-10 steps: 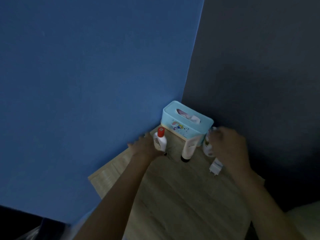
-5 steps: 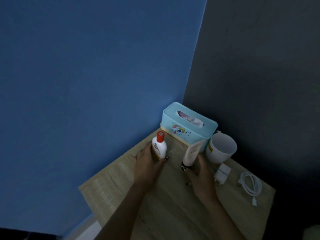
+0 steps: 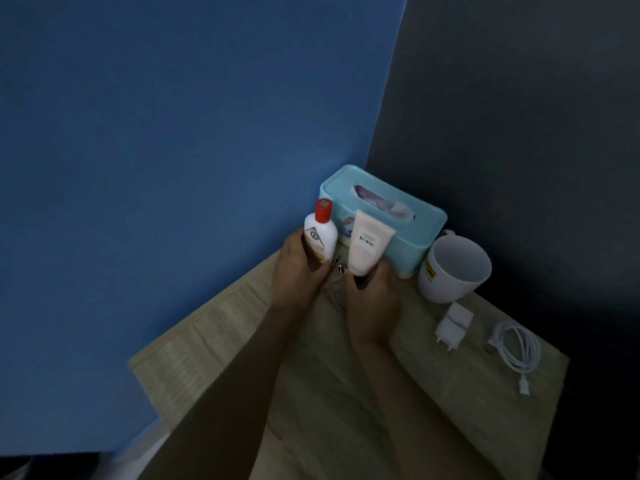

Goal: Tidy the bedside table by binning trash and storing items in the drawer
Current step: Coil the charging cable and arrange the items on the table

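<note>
At the centre of the frame the left hand (image 3: 298,268) is holding a white bottle with a red cap (image 3: 320,237) upright, its grip curled round the bottle's lower half. Just to the right, the right hand (image 3: 374,292) is pinching the bottom end of a pink tube (image 3: 367,244), that grip closed on it too. Both items are sitting in front of the blue tissue box (image 3: 415,233) in the corner, and whether they are touching the bench (image 3: 346,410) or just above it cannot be told. A white mug (image 3: 453,271), a charger plug (image 3: 453,323) and a coiled cable (image 3: 519,348) are lying at the right of the frame. The person is probably gathering the two toiletries for storing. No drawer is showing, so the next move is calling for carrying both down to it, likely freeing a hand to open it.
</note>
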`<state>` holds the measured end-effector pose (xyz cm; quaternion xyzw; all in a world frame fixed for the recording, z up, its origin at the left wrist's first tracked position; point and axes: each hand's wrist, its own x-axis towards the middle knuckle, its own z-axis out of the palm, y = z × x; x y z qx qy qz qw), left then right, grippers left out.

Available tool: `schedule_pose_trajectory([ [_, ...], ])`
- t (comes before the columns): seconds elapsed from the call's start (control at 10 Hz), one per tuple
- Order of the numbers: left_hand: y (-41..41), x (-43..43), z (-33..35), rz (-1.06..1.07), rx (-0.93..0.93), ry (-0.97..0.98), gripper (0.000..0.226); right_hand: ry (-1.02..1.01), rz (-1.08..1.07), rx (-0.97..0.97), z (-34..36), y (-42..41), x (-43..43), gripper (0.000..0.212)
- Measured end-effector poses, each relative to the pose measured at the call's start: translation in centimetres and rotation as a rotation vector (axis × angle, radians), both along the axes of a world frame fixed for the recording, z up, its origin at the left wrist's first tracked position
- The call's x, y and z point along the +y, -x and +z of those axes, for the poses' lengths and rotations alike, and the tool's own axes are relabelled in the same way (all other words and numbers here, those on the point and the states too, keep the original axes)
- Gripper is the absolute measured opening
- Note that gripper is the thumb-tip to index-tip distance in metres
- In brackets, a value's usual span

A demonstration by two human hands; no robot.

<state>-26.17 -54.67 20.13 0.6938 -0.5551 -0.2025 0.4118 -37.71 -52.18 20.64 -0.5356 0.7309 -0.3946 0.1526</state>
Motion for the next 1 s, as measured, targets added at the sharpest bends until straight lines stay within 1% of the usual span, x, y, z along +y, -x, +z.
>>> schedule_pose_trajectory([
  [0.1,-0.1,-0.1,-0.2,-0.001,-0.005,0.002,0.067,0.000,-0.044,0.039,-0.1,-0.2,-0.1,0.042],
  [0.5,0.0,-0.3,-1.1,-0.002,-0.023,0.036,0.064,0.035,-0.043,0.106,-0.9,0.0,-0.5,0.041],
  [0.7,-0.2,-0.7,-1.3,0.014,0.037,0.030,0.066,0.052,-0.021,0.076,-1.0,0.0,-0.7,0.041],
  [0.8,0.0,-0.7,-0.8,0.000,0.109,0.023,0.072,0.031,-0.051,0.087,-1.4,0.1,-1.0,0.045],
  [0.9,-0.4,1.4,0.2,-0.086,0.162,-0.124,0.087,-0.067,-0.067,-0.014,-0.2,-0.8,0.8,0.059],
  [1.0,-1.4,6.3,2.9,-0.204,0.061,-0.228,0.068,-0.257,0.000,-0.074,2.4,-1.3,4.5,0.066],
])
